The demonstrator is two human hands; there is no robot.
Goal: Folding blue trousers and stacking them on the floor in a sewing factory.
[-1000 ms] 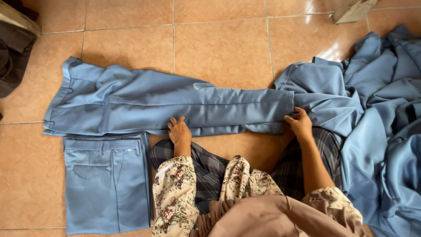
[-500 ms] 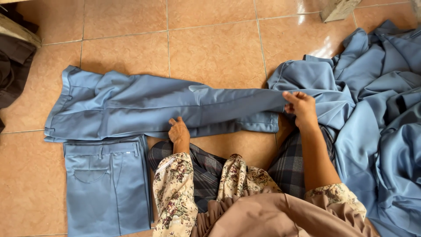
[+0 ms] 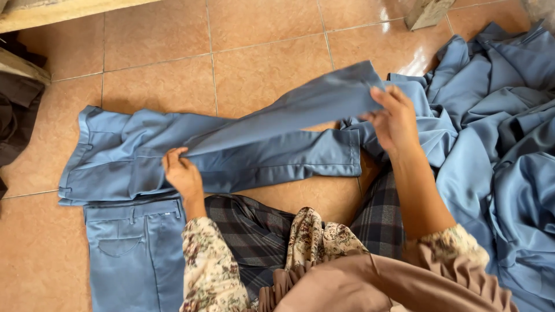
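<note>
Trousers: blue pair lying flat across the tiled floor, waistband end pointing away from the heap of blue cloth, leg end reaching toward it.
Change: a second ago both legs were lying flat; now the upper leg's cuff is rising off the floor and swinging back over the trousers, so a fold is getting under way.
Right hand: fingers pressed together, pinching the lifted cuff above the trousers' leg end.
Left hand: fingers curled, pressing down at mid-length of the trousers, marking the crease.
Folded trousers: lying just beside the waistband end of the trousers, nearer the person.
Heap of blue cloth: lying just beyond the trousers' leg end.
</note>
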